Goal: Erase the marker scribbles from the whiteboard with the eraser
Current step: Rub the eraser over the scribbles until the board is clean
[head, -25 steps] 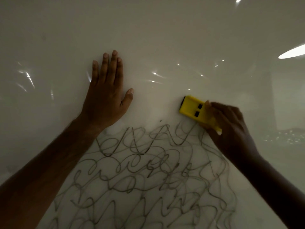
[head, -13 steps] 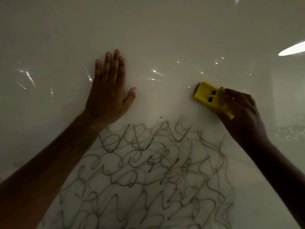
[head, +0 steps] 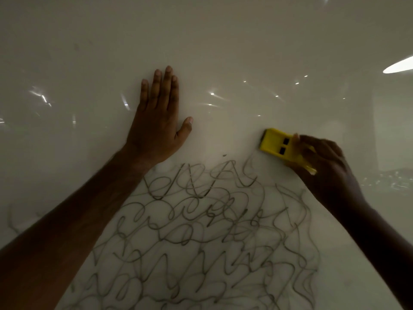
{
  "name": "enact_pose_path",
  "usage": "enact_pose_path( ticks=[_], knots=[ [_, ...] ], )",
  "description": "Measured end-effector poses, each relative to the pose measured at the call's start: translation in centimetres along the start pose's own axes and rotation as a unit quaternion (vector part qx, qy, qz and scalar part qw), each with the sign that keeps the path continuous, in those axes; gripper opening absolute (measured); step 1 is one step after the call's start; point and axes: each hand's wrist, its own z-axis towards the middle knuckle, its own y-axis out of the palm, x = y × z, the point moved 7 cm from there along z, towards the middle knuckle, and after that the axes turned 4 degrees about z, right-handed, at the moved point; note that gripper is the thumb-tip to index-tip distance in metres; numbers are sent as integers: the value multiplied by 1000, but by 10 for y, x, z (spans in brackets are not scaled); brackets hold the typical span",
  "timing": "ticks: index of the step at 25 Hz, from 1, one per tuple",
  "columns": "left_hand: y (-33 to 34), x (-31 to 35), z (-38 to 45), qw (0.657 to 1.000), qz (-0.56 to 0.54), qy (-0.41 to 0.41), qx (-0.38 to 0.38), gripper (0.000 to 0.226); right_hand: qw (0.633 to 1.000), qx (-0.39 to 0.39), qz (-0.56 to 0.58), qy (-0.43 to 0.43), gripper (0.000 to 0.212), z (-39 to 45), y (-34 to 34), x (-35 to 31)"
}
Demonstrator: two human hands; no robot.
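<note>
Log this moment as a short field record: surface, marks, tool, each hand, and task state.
surface: glossy whiteboard, lamp reflections across its upper part
marks: marker scribbles, a dense tangle filling the lower middle
tool: yellow eraser, on the board just above the scribbles' upper right edge
right hand: right hand grips the eraser's near end
left hand: left hand pressed flat on the board, fingers spread upward, above the scribbles' upper left edge
task state: most scribbles not yet wiped
</note>
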Motion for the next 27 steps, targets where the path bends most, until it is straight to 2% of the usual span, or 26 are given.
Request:
enact_pose_path(
  ticks=[3,7,11,14,16,18,21,24,27],
  knots=[
    [0,-1,-1,1000,-10,-2,-5,88,999,7,21,-31,52,27,17,-36],
    [1,-5,-2,1000,-20,17,-17,89,995,-18,24,-95,54,-15,32,-75],
    [0,-7,-6,999,-12,29,-25,89,994,-35,-14,-102,54,-38,19,-54],
    [-1,-6,-5,999,-9,25,-25,88,999,-8,-12,-41,56,3,19,-41],
    [0,-4,-6,999,-8,22,-27,88,999,5,7,-32,58,30,27,-57],
    [0,-6,-7,999,-10,23,-34,88,998,3,27,-50,59,37,36,-82],
    [1,-9,-10,999,-13,30,-40,89,993,-28,34,-108,58,4,42,-105],
    [0,-14,-16,999,-21,29,-40,89,989,-50,21,-141,54,-30,37,-91],
    [-1,-31,-24,999,-25,1,-35,89,991,-43,14,-122,55,-11,29,-69]
  ],
)
